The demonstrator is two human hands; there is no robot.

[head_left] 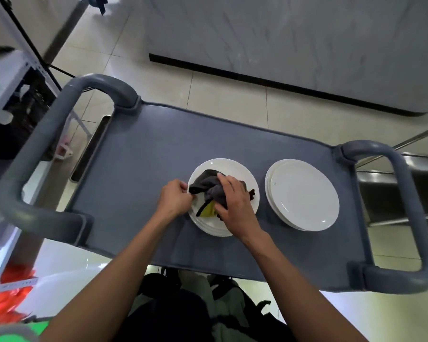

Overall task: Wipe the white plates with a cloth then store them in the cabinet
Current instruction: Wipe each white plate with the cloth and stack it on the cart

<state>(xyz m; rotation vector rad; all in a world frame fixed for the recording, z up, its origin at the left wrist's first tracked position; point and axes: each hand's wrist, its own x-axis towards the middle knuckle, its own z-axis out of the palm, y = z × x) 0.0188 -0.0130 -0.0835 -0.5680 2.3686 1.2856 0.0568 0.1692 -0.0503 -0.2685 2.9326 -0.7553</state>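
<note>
You stand at the near edge of a grey cart [143,149], looking down on its flat top. Two stacks of white plates sit on it, side by side but apart, both toward the near edge. The left stack [235,169] lies about mid-cart; the right stack [304,193] lies nearer the right handle [415,218].

Your right hand [232,201] lies palm down on a bunched dark cloth [208,181], fingers curled over it and pressing it onto the top plate of the left stack. A yellow-green patch of the cloth shows under your thumb. The cloth's long axis runs from the plate's far-left rim toward its near-right, with one loose corner pointing far-left.

Your left hand [174,197] is curled at the left rim of the same stack, its fingertips pinching either the rim or the cloth's edge; which one cannot be told. It seems to be there to keep the plate from sliding while the other hand rubs.

The plates lie flat, faces up, and being round they point no way. The right stack has no cloth on it; whether it is already wiped cannot be told. No cabinet can be made out for certain.
</note>
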